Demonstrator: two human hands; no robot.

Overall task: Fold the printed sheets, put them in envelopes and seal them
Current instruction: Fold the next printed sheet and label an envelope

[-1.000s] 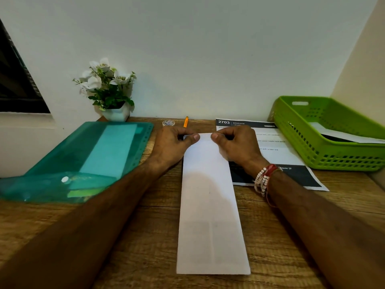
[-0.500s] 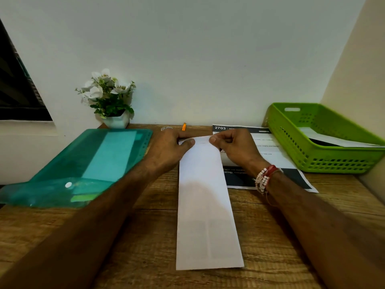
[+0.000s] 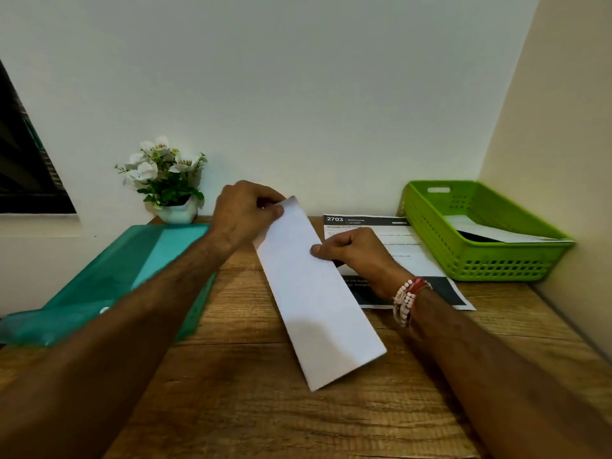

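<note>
Our left hand (image 3: 246, 213), reaching in above the teal folder (image 3: 132, 276) that lies at the left of the table (image 3: 251, 409), pinches the far corner of the folded sheet (image 3: 318, 293) between thumb and curled fingers and holds that end up off the wood. The sheet is a long, narrow white strip, blank side up, running on a slant from that raised far end down toward us and to the right; whether its near end rests on the table or hangs just above it we cannot tell. Our right hand (image 3: 351, 251) grips the strip's right long edge partway along, thumb on top and fingers curled beneath. Under that hand lies another printed sheet (image 3: 397, 240), flat and unfolded, and to its right the green basket (image 3: 480, 260) holds more paper. We judge the folding step to be in hand, with the lengthwise fold made and nothing yet in an envelope; we see no envelope plainly. The next move seems to call for laying the strip flat, bringing its short ends together so the edges match, and pressing a crisp cross crease without letting the layers slip.
</note>
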